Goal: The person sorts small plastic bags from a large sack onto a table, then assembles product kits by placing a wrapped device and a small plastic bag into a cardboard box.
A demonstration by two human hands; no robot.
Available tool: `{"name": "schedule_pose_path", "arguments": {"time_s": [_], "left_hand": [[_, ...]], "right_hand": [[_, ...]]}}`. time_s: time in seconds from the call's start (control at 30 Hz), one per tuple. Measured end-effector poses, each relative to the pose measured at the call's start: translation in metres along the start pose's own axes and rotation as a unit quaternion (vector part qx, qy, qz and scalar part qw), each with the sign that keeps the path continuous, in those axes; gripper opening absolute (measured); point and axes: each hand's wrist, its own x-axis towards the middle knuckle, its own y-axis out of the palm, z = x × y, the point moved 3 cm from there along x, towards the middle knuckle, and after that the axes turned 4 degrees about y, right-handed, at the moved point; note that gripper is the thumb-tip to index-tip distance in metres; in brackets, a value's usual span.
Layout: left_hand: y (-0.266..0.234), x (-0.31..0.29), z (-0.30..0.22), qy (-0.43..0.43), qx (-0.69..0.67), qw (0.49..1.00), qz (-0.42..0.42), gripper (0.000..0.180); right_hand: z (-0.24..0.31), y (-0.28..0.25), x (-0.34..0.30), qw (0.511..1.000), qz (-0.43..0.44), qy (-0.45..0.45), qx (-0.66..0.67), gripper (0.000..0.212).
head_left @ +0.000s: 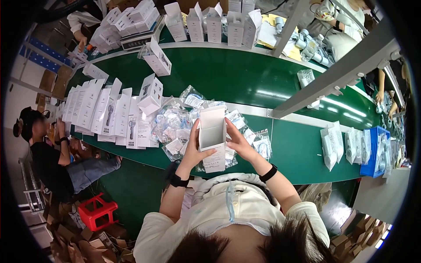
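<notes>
In front of my chest is a white cardboard box (pixel 214 158), with its top flap raised and its hollow inside facing up. My left hand (pixel 193 151) grips its left side, thumb across the front. On the other side my right hand (pixel 240 143) holds the right wall between fingers and thumb. Under and around the box lies a pile of clear plastic bags (pixel 175 127) with small white and blue parts in them. Just left of the pile, a white box (pixel 150 94) stands on a row of flattened printed cartons (pixel 107 111).
A green conveyor belt (pixel 210 65) runs beyond the bench, carrying a white box (pixel 157 59). Open boxes (pixel 215 26) line its far side. Bagged items (pixel 332 144) and a blue bin (pixel 375 151) stand at right. A person (pixel 50 149) sits at left near a red stool (pixel 97 211).
</notes>
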Motion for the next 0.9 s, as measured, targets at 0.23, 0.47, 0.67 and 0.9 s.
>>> {"name": "schedule_pose_path", "arguments": {"time_s": [0.23, 0.47, 0.67, 0.9], "left_hand": [[-0.069, -0.047, -0.046, 0.124, 0.034, 0.919, -0.373, 0.093], [-0.097, -0.091, -0.033, 0.055, 0.08, 0.856, -0.508, 0.088], [-0.093, -0.114, -0.036, -0.013, 0.117, 0.845, -0.521, 0.082], [-0.081, -0.064, -0.08, -0.003, 0.213, 0.894, -0.394, 0.075]], "right_hand": [[0.012, 0.052, 0.199, 0.947, -0.081, -0.005, -0.311, 0.042], [-0.093, 0.125, 0.378, 0.866, 0.001, 0.173, -0.469, 0.087], [-0.07, 0.161, 0.33, 0.938, -0.026, 0.046, -0.343, 0.093], [-0.074, 0.169, 0.219, 0.926, -0.035, -0.066, -0.369, 0.073]]}}
